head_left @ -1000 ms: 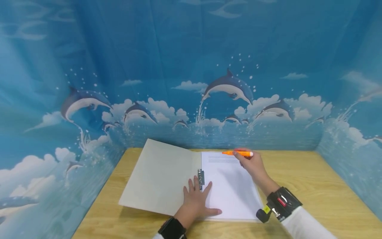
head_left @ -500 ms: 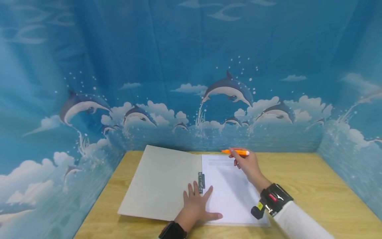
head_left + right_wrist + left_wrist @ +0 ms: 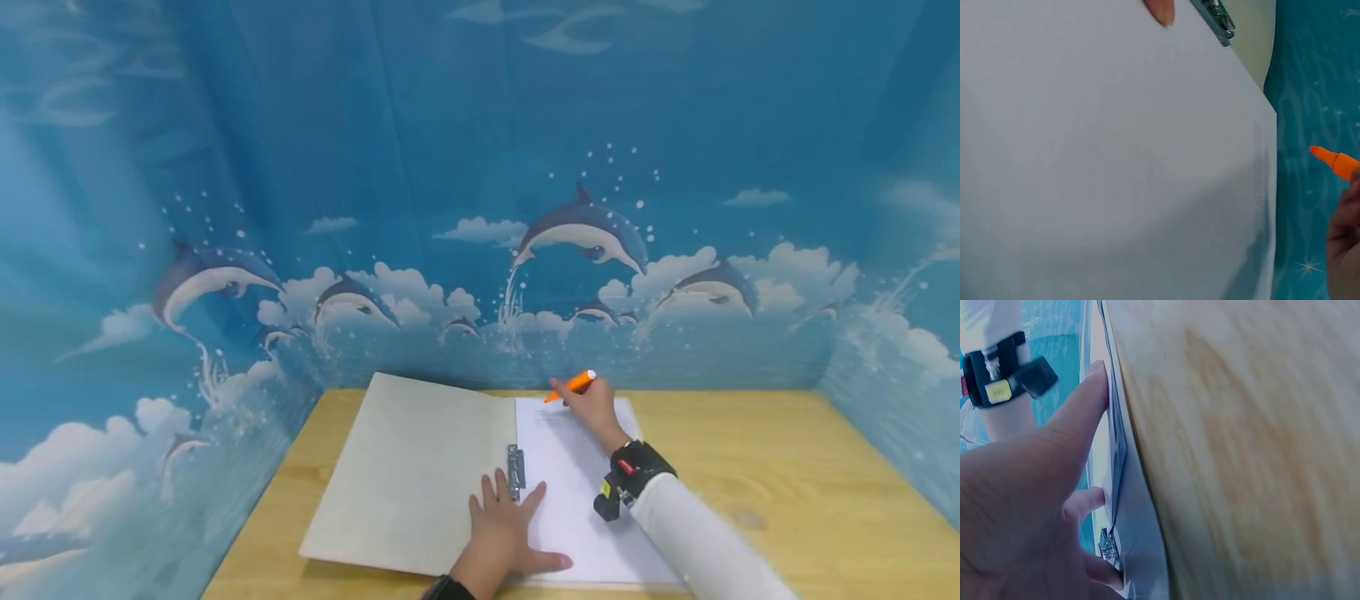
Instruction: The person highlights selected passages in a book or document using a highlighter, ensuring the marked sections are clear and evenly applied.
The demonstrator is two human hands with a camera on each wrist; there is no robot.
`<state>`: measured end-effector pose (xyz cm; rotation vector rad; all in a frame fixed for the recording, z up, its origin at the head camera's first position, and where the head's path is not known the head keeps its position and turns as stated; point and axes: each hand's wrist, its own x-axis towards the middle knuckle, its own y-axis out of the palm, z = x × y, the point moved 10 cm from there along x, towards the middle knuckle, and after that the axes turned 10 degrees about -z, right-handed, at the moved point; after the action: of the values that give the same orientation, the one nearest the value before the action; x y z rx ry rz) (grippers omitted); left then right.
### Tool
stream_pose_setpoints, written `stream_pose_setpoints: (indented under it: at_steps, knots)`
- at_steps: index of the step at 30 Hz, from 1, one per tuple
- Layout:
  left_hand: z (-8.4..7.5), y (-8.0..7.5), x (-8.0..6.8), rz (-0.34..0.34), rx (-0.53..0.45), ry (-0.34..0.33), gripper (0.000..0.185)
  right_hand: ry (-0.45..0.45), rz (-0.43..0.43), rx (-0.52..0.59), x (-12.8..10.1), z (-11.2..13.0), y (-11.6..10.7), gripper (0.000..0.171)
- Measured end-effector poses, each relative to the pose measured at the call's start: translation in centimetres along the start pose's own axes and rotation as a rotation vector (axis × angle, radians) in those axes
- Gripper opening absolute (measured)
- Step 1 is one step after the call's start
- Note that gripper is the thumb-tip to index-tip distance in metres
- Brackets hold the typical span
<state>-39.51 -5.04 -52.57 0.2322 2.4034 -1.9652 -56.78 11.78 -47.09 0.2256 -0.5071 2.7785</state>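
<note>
My right hand (image 3: 595,408) pinches an orange highlighter (image 3: 572,386) with a white end, held over the top of the white paper (image 3: 581,487). Its tapered orange tip points down and left, close to a few printed lines. The right wrist view shows the highlighter (image 3: 1336,161) beyond the page's edge, with part of the right hand (image 3: 1344,231). Spread fingers of my left hand (image 3: 498,533) rest across the fold of the open folder (image 3: 408,475), thumb on the paper. Just beyond those fingertips is the metal clip (image 3: 516,468). In the left wrist view, the left thumb lies along the sheets' lower edge.
The folder lies on a wooden table (image 3: 750,467), its left cover slightly raised. A blue curtain (image 3: 450,167) printed with dolphins stands behind and on both sides. Black camera straps (image 3: 641,468) circle the wrists.
The right hand has moved left across the top of the page, and the highlighter has tilted so its tip points lower. The left hand stays on the folder. The head view has shifted slightly.
</note>
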Motion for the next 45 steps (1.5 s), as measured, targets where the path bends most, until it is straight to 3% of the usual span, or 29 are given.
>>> stream_pose_setpoints:
  at_steps: [4, 8, 17, 37, 45]
  knots:
    - [-0.2, 0.0, -0.1, -0.018, 0.022, 0.011, 0.107, 0.087, 0.025, 0.026, 0.1, -1.8, 1.4, 0.034]
    - [-0.3, -0.2, -0.1, -0.021, 0.038, 0.007, 0.107, 0.105, 0.005, 0.046, -0.1, -2.3, 2.0, 0.031]
    - [-0.3, -0.3, 0.3, -0.017, 0.061, 0.007, 0.107, 0.068, -0.044, 0.005, 0.3, -2.4, 2.4, 0.025]
    - [-0.6, -0.5, 0.0, -0.056, 0.057, 0.023, 0.106, -0.034, -0.037, -0.008, 0.2, -1.8, 3.1, 0.026]
    - [-0.2, -0.4, 0.1, -0.04, 0.071, 0.004, 0.105, -0.16, -0.006, -0.012, -0.1, -0.7, 4.1, 0.034]
